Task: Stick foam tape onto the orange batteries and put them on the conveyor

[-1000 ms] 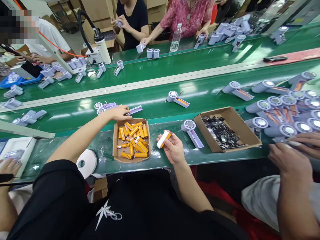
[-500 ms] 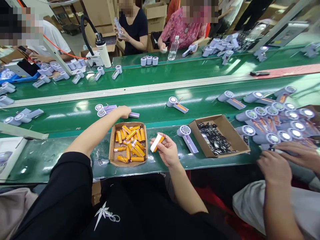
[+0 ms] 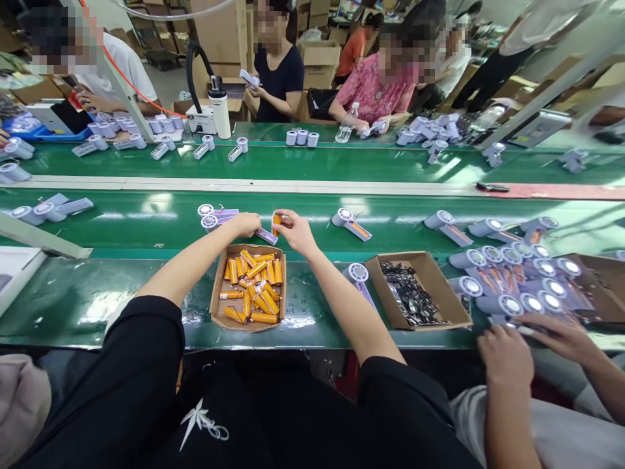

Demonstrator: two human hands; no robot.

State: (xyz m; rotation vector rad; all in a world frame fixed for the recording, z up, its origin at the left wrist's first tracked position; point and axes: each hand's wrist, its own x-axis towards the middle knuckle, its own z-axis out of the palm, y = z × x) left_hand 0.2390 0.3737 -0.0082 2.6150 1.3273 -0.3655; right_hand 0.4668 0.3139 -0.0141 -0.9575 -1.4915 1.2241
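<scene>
Hands [image 3: 250,224] now closer together, orange cell [image 3: 277,225] in right [image 3: 299,233]; white shirt emblem [image 3: 197,417].

Glossy green belt [image 3: 400,215]: gap between right hand [image 3: 297,234] and round-headed lavender plastic housing [image 3: 352,225] at right; shallow brown cardboard box [image 3: 215,303] blocks near left.

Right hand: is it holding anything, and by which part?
The right hand pinches an orange cylinder by its side, seemingly toward the upper end.
</scene>
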